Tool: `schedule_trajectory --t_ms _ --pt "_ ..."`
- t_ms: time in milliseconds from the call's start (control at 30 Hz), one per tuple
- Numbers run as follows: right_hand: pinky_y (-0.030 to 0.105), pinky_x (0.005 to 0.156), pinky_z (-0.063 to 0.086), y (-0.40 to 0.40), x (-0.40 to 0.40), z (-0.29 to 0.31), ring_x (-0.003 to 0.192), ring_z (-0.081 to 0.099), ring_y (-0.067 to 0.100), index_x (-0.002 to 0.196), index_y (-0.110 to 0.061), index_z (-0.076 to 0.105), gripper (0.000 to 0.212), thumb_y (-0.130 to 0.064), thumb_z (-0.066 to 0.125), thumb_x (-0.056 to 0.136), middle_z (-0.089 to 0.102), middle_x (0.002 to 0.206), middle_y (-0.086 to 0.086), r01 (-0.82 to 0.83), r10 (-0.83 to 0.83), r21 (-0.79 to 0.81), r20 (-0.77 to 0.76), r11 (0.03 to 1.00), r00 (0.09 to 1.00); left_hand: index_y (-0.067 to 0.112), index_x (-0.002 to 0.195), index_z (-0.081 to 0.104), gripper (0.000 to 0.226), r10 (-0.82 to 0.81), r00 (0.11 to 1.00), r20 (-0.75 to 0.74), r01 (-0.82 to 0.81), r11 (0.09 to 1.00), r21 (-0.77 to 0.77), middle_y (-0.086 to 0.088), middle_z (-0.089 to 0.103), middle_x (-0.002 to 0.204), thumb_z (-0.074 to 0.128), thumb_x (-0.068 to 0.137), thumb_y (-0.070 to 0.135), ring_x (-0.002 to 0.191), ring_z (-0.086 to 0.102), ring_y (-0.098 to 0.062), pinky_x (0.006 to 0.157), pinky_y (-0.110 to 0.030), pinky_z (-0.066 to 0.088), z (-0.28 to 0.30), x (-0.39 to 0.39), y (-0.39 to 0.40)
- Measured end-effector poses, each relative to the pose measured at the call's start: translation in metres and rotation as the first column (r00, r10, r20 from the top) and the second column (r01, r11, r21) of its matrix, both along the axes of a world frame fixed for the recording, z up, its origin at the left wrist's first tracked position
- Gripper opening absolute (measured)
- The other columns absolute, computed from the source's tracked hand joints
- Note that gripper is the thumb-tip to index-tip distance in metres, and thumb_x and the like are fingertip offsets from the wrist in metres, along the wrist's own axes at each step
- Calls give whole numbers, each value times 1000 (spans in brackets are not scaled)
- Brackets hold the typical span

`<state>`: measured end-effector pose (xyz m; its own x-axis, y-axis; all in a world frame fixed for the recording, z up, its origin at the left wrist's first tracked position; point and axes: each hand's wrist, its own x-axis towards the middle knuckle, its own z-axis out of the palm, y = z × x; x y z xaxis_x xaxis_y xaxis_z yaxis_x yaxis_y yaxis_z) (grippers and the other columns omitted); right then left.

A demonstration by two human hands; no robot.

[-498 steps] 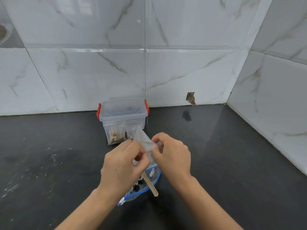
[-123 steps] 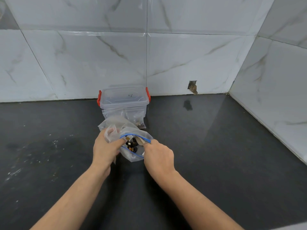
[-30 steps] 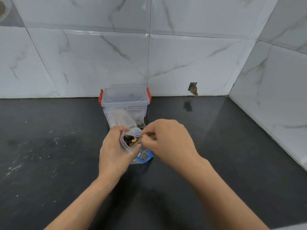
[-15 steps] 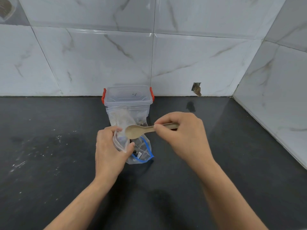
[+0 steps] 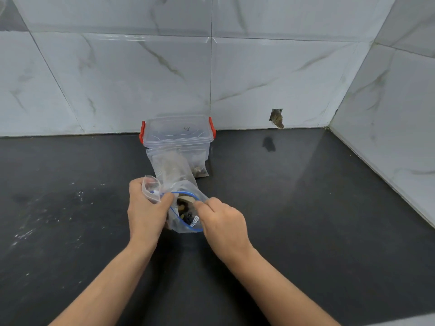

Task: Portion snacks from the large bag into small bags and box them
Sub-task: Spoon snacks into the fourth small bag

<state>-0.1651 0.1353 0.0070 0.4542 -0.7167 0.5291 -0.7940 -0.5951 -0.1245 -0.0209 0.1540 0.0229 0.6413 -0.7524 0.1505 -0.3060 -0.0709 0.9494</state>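
The large clear bag (image 5: 188, 225) with a blue zip rim stands open on the black counter, dark and tan snacks inside. My left hand (image 5: 144, 211) grips a small clear bag (image 5: 150, 188) at the large bag's left rim. My right hand (image 5: 222, 223) holds a wooden spoon (image 5: 186, 199) whose bowl dips into the large bag's mouth; its handle is hidden under my fingers. Behind stands a clear plastic box (image 5: 177, 136) with red latches and its lid on. Small filled bags (image 5: 173, 165) lean against the box's front.
White marble tiles form the back wall and the right wall, meeting in a corner at the far right. A small hole (image 5: 277, 117) shows in the back wall. The black counter (image 5: 306, 208) stretches to both sides of the bags.
My right hand has brought the spoon down from above the small bag into the large bag's mouth. My left hand still holds the small bag, now lower beside the rim.
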Motion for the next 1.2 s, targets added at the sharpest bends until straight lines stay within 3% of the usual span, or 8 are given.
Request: schedule_trajectory --t_ms 133,267,433,600,833,933,1033,1200 --pt "23 39 33 -13 12 8 43 50 18 71 -14 67 8 -8 63 67 54 58 2 -42 34 -94 -84 995 996 15 100 53 28 -85 994 66 81 995 65 10 55 86 67 76 8 79 55 -12 62 -29 42 0 6 -5" --pt "22 39 32 -17 17 2 41 50 17 65 -14 65 20 -12 81 54 56 56 2 -63 74 78 -153 995 985 12 99 55 26 -131 985 114 119 987 113 6 56 86 66 76 10 79 56 -15 65 -31 43 -2 11 -10" --pt "35 57 49 -12 -2 -3 70 61 26 100 -12 69 21 -6 63 81 63 85 7 -114 169 281 -182 953 969 16 106 50 33 -89 990 108 80 993 88 12 54 87 66 78 11 80 56 -9 64 -28 43 -2 12 -8" --pt "19 38 37 -3 -17 -2 44 54 16 79 -21 73 17 -10 70 66 57 60 -4 10 -19 221 40 975 999 20 113 39 49 39 996 -75 -32 995 92 4 49 108 74 78 23 96 51 -15 80 -32 43 -15 6 -6" --pt "18 38 14 7 -14 -15 34 41 15 68 -25 68 27 -14 83 49 43 47 -5 179 -161 326 -80 928 984 23 114 35 53 38 921 -387 40 981 191 0 51 111 71 78 37 103 54 -22 87 -38 46 -27 0 -5" --pt "28 46 23 13 -11 -19 54 42 23 89 -19 63 9 -16 61 81 49 65 0 169 -140 362 -106 917 985 23 117 41 58 -21 859 -511 114 982 152 -8 58 115 71 69 36 101 62 -24 74 -40 55 -26 0 -7" --pt "31 60 28 20 -10 -18 80 58 29 108 -16 58 23 -16 41 93 63 91 7 115 -76 460 -102 880 992 21 125 48 62 -87 778 -622 162 985 66 -11 61 118 68 66 29 95 66 -23 60 -36 56 -22 -2 -10" --pt "30 62 29 26 -8 -4 86 59 28 110 -15 59 24 -15 43 92 66 98 8 96 -64 519 -79 849 995 31 104 55 37 -98 907 -409 112 994 11 -4 63 104 67 69 27 91 65 -20 73 -53 57 -14 -9 -9"
